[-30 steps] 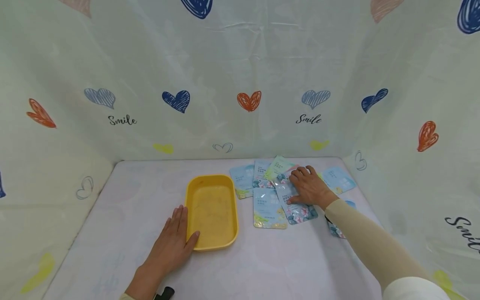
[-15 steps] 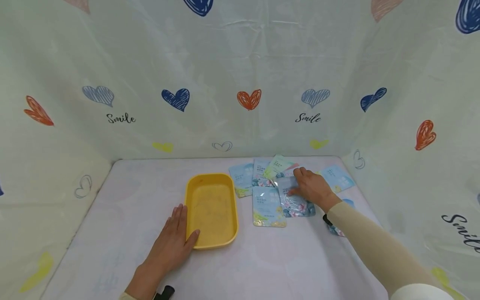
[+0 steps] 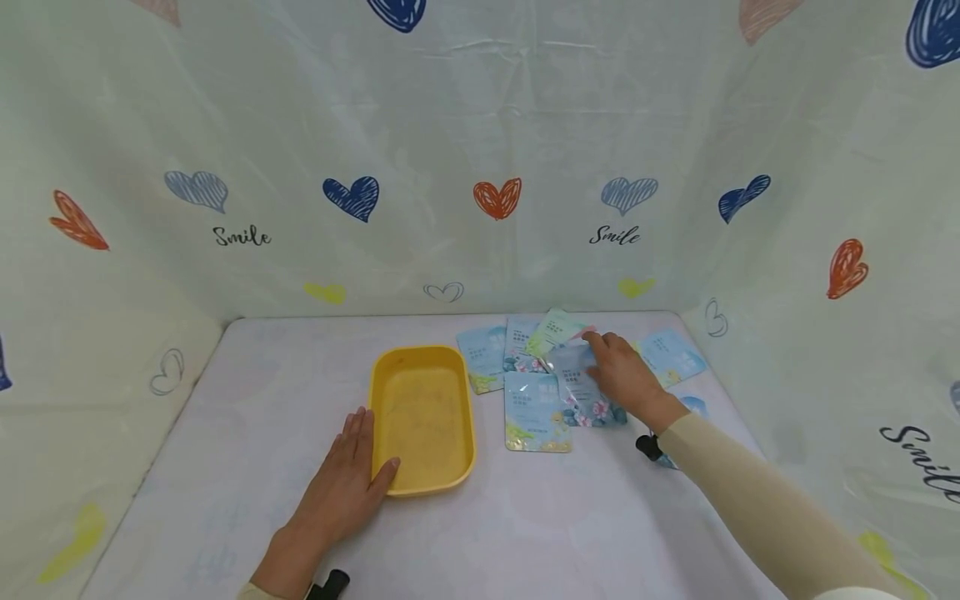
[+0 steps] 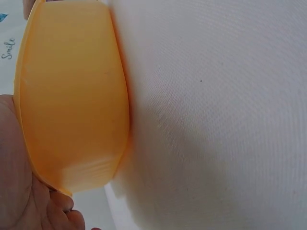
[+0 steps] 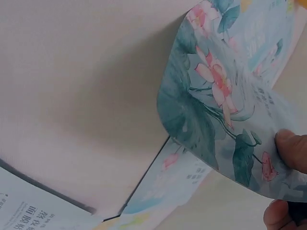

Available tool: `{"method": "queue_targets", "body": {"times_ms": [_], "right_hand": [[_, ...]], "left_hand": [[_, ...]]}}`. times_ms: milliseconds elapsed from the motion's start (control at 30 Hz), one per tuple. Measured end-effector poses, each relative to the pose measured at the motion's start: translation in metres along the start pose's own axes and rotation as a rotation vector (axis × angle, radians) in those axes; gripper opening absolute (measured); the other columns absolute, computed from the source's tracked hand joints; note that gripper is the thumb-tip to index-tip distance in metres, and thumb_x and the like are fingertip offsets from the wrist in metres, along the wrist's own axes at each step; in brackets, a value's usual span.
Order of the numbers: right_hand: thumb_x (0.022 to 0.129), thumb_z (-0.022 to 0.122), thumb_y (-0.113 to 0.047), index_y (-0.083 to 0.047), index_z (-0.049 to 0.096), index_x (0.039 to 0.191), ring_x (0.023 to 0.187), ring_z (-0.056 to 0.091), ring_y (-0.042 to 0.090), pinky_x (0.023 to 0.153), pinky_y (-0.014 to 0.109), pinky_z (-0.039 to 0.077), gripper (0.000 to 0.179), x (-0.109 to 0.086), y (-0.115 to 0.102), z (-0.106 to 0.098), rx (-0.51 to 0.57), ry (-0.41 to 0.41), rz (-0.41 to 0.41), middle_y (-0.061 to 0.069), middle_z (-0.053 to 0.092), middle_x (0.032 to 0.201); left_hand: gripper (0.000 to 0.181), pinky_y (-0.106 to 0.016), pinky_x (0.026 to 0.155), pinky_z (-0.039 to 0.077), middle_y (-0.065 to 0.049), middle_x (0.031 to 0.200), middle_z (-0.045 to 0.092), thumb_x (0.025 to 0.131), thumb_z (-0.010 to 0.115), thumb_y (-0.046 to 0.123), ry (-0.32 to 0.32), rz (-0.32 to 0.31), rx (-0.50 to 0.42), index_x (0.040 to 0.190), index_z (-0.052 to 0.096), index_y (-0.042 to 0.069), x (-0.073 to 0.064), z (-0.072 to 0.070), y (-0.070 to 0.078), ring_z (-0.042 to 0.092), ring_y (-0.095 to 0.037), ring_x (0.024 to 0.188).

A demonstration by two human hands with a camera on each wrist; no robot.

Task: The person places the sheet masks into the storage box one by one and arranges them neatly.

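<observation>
My right hand [image 3: 630, 375] pinches a sheet mask packet [image 3: 583, 396] with a blue front and pink lotus flowers. In the right wrist view the packet [image 5: 211, 96] bends upward off the table, a thumb [image 5: 293, 149] on its face. Other mask packets lie around it: a light blue one [image 3: 537, 421] on the near side, a green one [image 3: 555, 332] behind. To their left sits a yellow tray [image 3: 423, 417] with nothing in it. My left hand [image 3: 337, 492] rests along its left side, fingers straight, thumb over the rim. The left wrist view shows the tray's outer wall [image 4: 72, 105].
Two blue packets [image 3: 483, 354] [image 3: 522, 343] lie between the tray and the green one. Farther right are a blue packet [image 3: 671, 354] and one partly under the right forearm [image 3: 693, 406]. A heart-printed curtain [image 3: 420, 125] surrounds the white table [image 3: 247, 400].
The right hand has taken hold of the lotus packet, which has lifted and turned more upright, its near edge shifting away from me. The left hand and tray stay put.
</observation>
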State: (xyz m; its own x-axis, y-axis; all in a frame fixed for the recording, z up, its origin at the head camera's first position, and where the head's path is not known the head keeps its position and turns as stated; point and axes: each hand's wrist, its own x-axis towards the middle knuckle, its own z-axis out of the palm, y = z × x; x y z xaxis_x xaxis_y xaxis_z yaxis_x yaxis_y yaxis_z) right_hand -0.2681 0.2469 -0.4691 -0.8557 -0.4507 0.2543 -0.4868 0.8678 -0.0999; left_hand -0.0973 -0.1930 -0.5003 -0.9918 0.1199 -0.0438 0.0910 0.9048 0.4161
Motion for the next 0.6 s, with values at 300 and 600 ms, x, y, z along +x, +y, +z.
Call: {"method": "queue_targets", "body": {"times_ms": [300, 600], "right_hand": [[0.099, 0.074, -0.009, -0.007, 0.058, 0.133, 0.074, 0.061, 0.023, 0.063, 0.037, 0.053, 0.037, -0.0055, 0.0027, -0.0022, 0.169, 0.007, 0.113, 0.016, 0.069, 0.102], [0.104, 0.067, -0.013, -0.011, 0.049, 0.141, 0.08, 0.058, 0.025, 0.066, 0.035, 0.056, 0.041, -0.0014, 0.008, 0.0008, 0.683, -0.079, 0.452, 0.023, 0.058, 0.139]], "left_hand": [[0.089, -0.062, 0.129, 0.02, -0.027, 0.175, 0.01, 0.11, 0.048, 0.047, -0.015, -0.011, -0.011, 0.166, 0.007, -0.007, 0.0, 0.0006, -0.0006, 0.011, -0.044, 0.163], [0.088, -0.064, 0.128, 0.022, -0.028, 0.174, 0.011, 0.111, 0.048, 0.047, -0.014, -0.003, -0.053, 0.166, 0.007, -0.009, -0.0021, -0.0016, -0.0002, 0.01, -0.047, 0.162]]}}
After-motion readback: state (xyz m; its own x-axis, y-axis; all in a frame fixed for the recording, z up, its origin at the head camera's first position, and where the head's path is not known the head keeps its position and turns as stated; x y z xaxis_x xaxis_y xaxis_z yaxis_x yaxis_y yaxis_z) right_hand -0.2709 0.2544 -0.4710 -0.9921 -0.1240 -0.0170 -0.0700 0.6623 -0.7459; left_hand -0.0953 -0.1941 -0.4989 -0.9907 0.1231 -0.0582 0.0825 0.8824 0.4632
